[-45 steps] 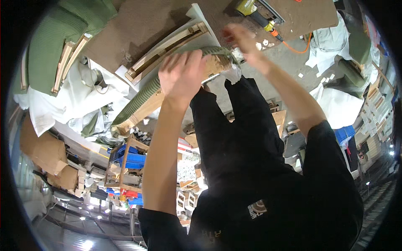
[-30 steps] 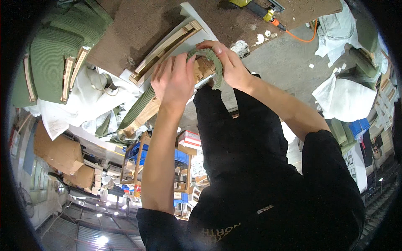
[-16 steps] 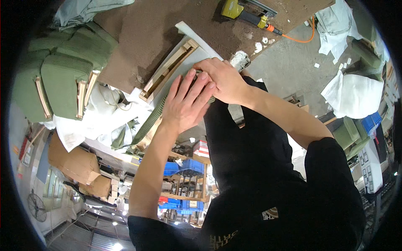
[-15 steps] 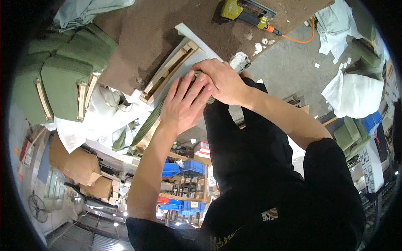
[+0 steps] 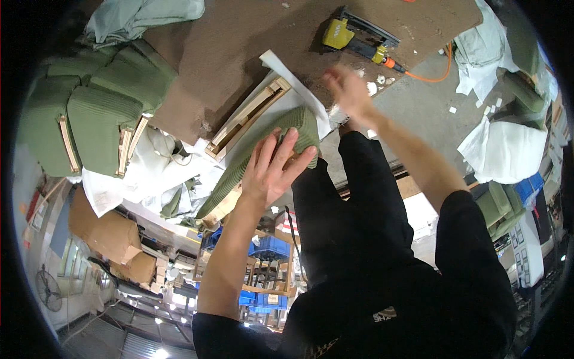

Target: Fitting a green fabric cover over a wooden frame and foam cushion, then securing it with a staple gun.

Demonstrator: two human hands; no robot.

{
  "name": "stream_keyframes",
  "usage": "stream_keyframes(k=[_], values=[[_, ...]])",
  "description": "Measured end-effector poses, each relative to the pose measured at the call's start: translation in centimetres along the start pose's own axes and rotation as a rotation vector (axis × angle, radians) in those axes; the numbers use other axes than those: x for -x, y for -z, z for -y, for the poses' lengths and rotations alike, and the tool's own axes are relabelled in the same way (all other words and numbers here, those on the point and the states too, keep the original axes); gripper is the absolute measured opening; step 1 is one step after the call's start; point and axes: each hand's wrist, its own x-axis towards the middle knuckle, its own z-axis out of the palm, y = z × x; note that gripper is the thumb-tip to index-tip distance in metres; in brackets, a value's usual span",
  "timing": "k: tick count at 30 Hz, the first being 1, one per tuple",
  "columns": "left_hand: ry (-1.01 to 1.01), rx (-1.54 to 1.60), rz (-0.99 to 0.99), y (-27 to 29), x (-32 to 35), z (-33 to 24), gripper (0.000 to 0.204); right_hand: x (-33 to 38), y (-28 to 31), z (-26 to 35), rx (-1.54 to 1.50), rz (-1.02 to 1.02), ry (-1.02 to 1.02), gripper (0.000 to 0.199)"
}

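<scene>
My left hand [image 5: 274, 164] grips a green ribbed upholstered cushion [image 5: 306, 127], fingers spread over its end near my legs. The cushion stands tilted on its side, with bare wood at its lower part. My right hand [image 5: 348, 91] is in the air away from the cushion, near a yellow-and-black staple gun [image 5: 353, 39] but not touching it. Motion smears its fingers. The staple gun lies on the brown worktable [image 5: 239, 36], joined to an orange air hose [image 5: 439, 75]. Beside the cushion, a wooden frame piece [image 5: 248, 116] lies on white sheeting [image 5: 281, 64].
Green upholstered pieces [image 5: 98, 113] with wooden strips are stacked at the left, next to crumpled white cloth [image 5: 104, 188]. Pale fabric [image 5: 140, 18] sits at the far left. White bags [image 5: 499, 143] and scraps lie on the floor at the right. Blue bins [image 5: 270, 247] are on shelving.
My right hand has come off the cushion and moved away toward the staple gun. My left hand stays on the cushion, whose ribbed end now shows.
</scene>
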Motion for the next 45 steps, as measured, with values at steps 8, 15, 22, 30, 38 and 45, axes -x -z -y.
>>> stream_keyframes(k=[8, 15, 22, 30, 38, 45], values=[[0.057, -0.041, 0.017, 0.3, -0.3, -0.6, 0.051, -7.7, 1.6, -5.5, 0.501, -0.216, -0.002, 0.062], [0.118, -0.008, 0.069, 0.1, -0.3, -1.0, 0.053, -10.0, 1.9, -8.1, 0.616, -0.234, 0.065, 0.068], [0.194, 0.056, 0.100, 0.6, -1.7, -1.5, 0.063, -11.6, 5.8, -9.9, 0.444, 0.010, 0.042, 0.079], [0.154, -0.017, -0.105, 0.0, -1.3, 0.2, 0.049, 0.1, 12.5, 0.9, 0.053, 0.449, -0.023, 0.039], [0.174, 0.027, -0.135, 0.1, -1.5, 0.1, 0.038, 6.6, 15.8, 6.7, 0.160, 0.552, 0.067, 0.059], [0.145, 0.037, 0.007, 0.2, -0.8, 0.2, 0.031, 5.3, 13.6, 12.0, 0.204, 0.704, 0.458, 0.060]])
